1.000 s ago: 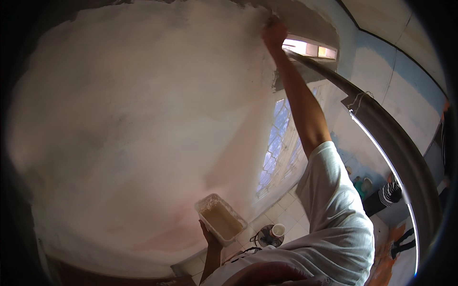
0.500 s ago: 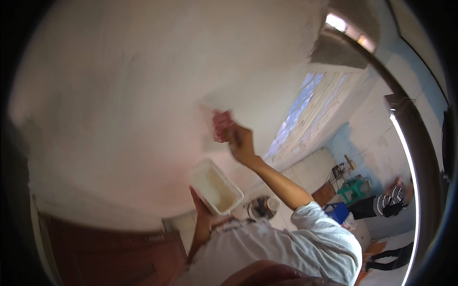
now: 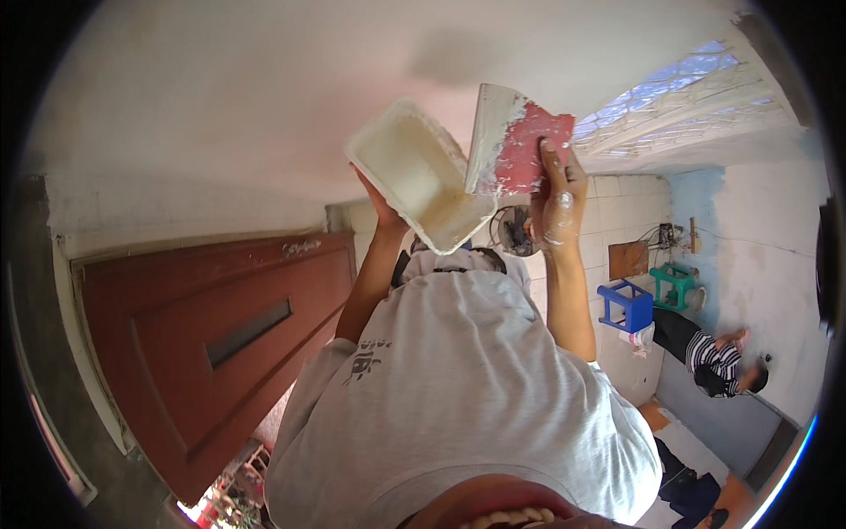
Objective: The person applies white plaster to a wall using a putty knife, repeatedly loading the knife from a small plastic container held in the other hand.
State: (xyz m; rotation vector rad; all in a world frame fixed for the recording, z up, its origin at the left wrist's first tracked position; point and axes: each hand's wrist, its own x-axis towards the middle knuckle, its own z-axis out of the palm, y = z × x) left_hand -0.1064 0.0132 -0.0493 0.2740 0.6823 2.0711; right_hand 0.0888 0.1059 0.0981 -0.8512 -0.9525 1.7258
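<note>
My left hand (image 3: 379,201) is wrapped round the side of a white rectangular plastic tub (image 3: 414,176). The tub is tilted, and pale paste coats its inside and rim. In my right hand (image 3: 564,198) is a red putty scraper (image 3: 526,145), its face smeared with white putty. The scraper is held upright at the tub's right rim; whether its lower corner touches the rim, I cannot tell. White putty also spots the back of my right hand and thumb. My left fingers are partly hidden behind the tub.
A pale plastered wall (image 3: 229,106) with a damp grey patch rises in front. To the left is a brown door (image 3: 238,344). On the right are a window grille (image 3: 670,97), a blue stool (image 3: 627,306), a green stool (image 3: 674,286) and a person in a striped top (image 3: 714,357).
My right hand has brought the scraper from the wall surface over to the tub's right side. The tub is now held higher in view, and the view has swung.
</note>
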